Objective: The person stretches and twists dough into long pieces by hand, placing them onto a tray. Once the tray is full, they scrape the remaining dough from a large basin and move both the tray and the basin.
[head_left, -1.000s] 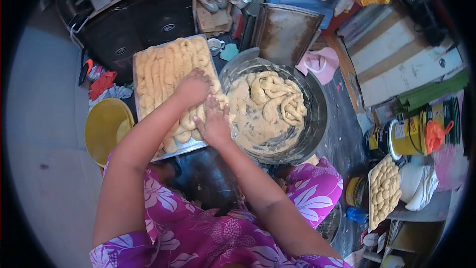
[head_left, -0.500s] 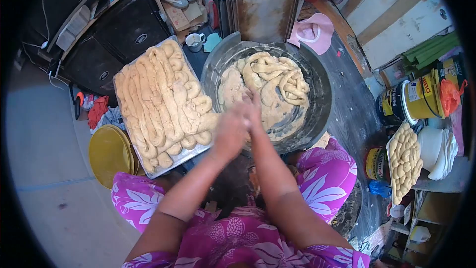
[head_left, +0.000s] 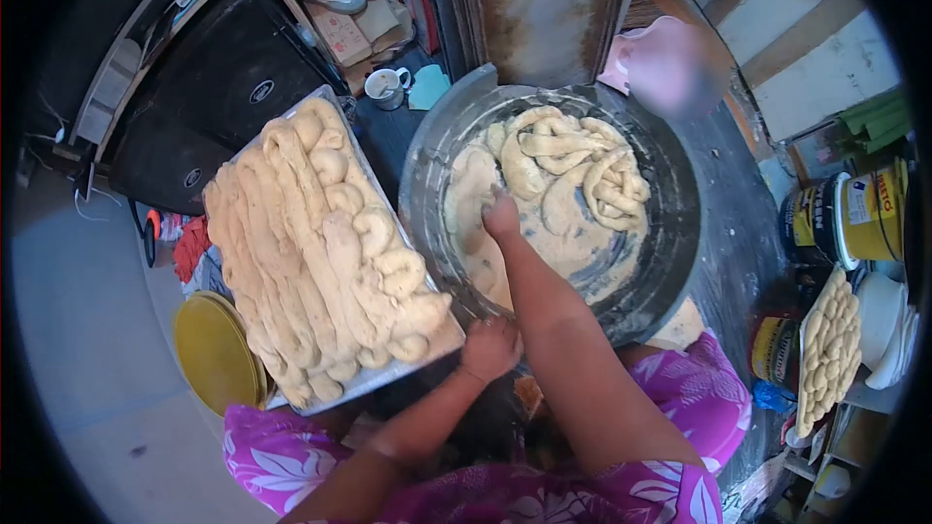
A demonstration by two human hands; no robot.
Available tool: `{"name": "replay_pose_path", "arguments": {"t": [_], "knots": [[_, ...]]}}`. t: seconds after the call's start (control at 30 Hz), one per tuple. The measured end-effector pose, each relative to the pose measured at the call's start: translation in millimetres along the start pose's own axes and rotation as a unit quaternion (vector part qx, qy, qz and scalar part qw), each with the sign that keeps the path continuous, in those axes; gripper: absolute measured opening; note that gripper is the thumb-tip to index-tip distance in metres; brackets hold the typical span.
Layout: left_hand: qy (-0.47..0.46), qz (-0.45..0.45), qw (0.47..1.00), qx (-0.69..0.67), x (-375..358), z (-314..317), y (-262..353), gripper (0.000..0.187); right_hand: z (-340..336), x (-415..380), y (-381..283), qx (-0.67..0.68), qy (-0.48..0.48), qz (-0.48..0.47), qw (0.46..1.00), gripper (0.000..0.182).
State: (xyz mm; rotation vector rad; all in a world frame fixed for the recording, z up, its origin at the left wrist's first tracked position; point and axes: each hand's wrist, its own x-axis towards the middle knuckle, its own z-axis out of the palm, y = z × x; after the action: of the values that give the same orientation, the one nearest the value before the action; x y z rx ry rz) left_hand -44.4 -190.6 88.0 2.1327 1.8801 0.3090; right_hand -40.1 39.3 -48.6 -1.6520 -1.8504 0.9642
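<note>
A large dark round basin point(head_left: 670, 223) holds twisted strips of dough point(head_left: 563, 150) and a layer of pale crumbs or flour point(head_left: 476, 180). Reaching into its left part, my right hand point(head_left: 501, 215) touches the crumbs with its fingers bent; what they hold, if anything, is too small to tell. My left hand point(head_left: 490, 347) is closed at the basin's near rim, close to the tray's right corner, and its fingertips are partly hidden. Left of the basin, a metal tray point(head_left: 364, 383) carries long rows of dough ropes point(head_left: 291, 252).
Upright metal trays point(head_left: 544, 15) stand behind the basin, beside a pink cap point(head_left: 670, 63). A mug point(head_left: 386, 87) sits at the back left. Yellow lids point(head_left: 216, 354) lie left. Paint buckets point(head_left: 874, 213) and another dough tray point(head_left: 831, 354) are right.
My hands were together over the basin's left part and have parted. The right now touches the crumbs, the left is down at the near rim. The view has shifted and the basin looks larger.
</note>
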Motion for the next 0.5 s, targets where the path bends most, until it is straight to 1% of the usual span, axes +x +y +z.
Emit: {"name": "replay_pose_path", "arguments": {"t": [0.03,0.1,0.13,0.17,0.2,0.23,0.3,0.33,0.37,0.43,0.47,0.5], "knots": [[-0.011,0.009,1.000,0.021,-0.3,-0.2,0.8,0.020,3.0,15.0,-12.6,0.005,-0.002,0.001,1.000,0.049],[-0.022,0.010,0.999,0.038,2.7,0.8,-2.6,0.018,3.2,36.7,-34.7,-0.089,-0.061,-0.043,0.993,0.061],[0.002,0.028,0.999,0.016,1.7,1.5,-4.3,0.017,7.9,42.0,-42.3,-0.089,-0.070,-0.042,0.993,0.061],[0.027,0.045,0.999,-0.008,0.0,1.7,-4.7,0.017,12.4,44.6,-49.6,-0.213,-0.148,-0.123,0.958,0.066],[0.024,0.037,0.999,-0.013,-0.7,0.5,-4.3,0.017,15.6,43.1,-54.1,-0.330,-0.222,-0.202,0.895,0.072],[0.028,0.035,0.999,-0.024,-0.3,-1.3,-3.4,0.017,11.6,36.1,-54.4,-0.332,-0.230,-0.201,0.892,0.072],[0.035,0.032,0.998,-0.037,1.5,0.1,-3.1,0.016,-6.5,21.3,-45.1,-0.333,-0.283,-0.238,0.868,0.077],[0.049,0.036,0.997,-0.036,1.4,1.5,-3.5,0.016,-1.5,16.8,-29.6,-0.329,-0.178,-0.308,0.875,0.076],[0.064,0.039,0.997,-0.035,0.5,3.1,-3.4,0.015,-0.7,18.4,-14.5,-0.331,-0.182,-0.309,0.873,0.076],[0.066,0.037,0.996,-0.038,-0.8,5.9,-3.9,0.015,-26.5,11.8,-27.2,-0.328,-0.248,-0.223,0.884,0.074],[0.069,0.039,0.996,-0.038,-1.7,6.2,-4.2,0.015,-26.3,9.8,-11.6,-0.320,-0.194,-0.258,0.891,0.064],[0.071,0.039,0.996,-0.038,-1.8,5.5,-4.5,0.015,-28.5,6.0,-13.8,-0.322,-0.193,-0.258,0.890,0.064]]}}
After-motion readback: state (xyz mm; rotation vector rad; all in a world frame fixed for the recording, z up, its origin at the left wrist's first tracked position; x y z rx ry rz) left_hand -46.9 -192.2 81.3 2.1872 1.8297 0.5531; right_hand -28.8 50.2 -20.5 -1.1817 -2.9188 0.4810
